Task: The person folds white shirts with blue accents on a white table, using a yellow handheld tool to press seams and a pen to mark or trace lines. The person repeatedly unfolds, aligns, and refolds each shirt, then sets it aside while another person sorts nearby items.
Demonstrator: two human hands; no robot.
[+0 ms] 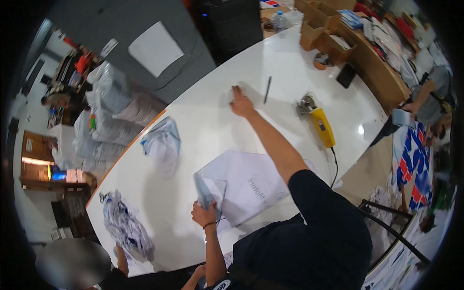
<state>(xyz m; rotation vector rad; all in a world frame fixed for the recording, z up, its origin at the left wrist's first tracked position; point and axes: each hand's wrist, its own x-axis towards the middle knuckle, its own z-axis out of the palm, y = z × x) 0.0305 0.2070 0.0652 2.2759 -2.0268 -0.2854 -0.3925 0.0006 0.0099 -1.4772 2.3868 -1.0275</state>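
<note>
My left hand (205, 212), a bracelet at its wrist, is closed on the folded edge of a pale blue and white fabric piece (206, 188). Under and beside that fold, a larger white printed fabric panel (249, 181) lies flat on the table. My right arm reaches far across the table. At its end my right hand (240, 102) rests on the white surface with fingers stretched out and nothing visible in it. Just right of that hand lies a thin dark pen (267, 90). Farther right is a yellow electric rotary cutter (321, 126) with a black cord.
A crumpled pale fabric bundle (163, 144) and a heap of fabric strips (126, 224) lie on the left of the white table (203, 130). Another person's hand (122, 261) is near the heap. A phone (345, 75) and tape roll (320, 62) sit far right by cardboard boxes (316, 24).
</note>
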